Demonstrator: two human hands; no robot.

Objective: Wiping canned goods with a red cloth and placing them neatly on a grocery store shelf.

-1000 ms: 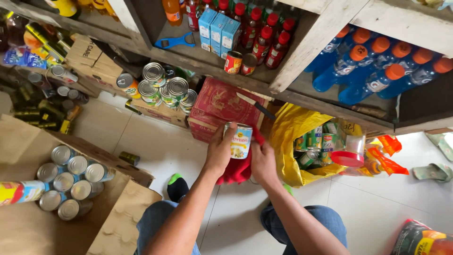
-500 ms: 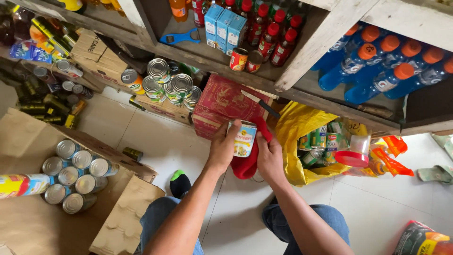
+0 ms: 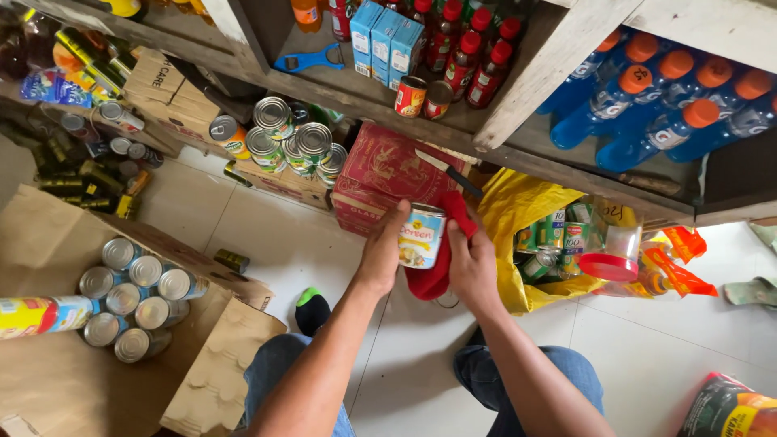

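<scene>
My left hand [image 3: 384, 252] grips a tin can with a yellow and blue label [image 3: 421, 235], held in front of me over the white tiled floor. My right hand [image 3: 472, 263] presses a red cloth [image 3: 438, 271] against the can's right side, the cloth draping beneath and behind it. Just beyond the can lies a red cardboard box [image 3: 386, 173] with a black-handled knife [image 3: 450, 171] resting on its top.
An open cardboard box [image 3: 222, 279] at my left holds several silver-topped cans [image 3: 133, 297]. More cans [image 3: 287, 143] are stacked on a carton under the wooden shelf [image 3: 518, 89]. Blue bottles with orange caps [image 3: 647, 105], red-capped bottles, blue cartons. Yellow bag [image 3: 518, 214] of tins at right.
Both hands keep hold of the can and cloth; the can has turned slightly between them. The view has shifted a little, with the hands staying in the same place.
</scene>
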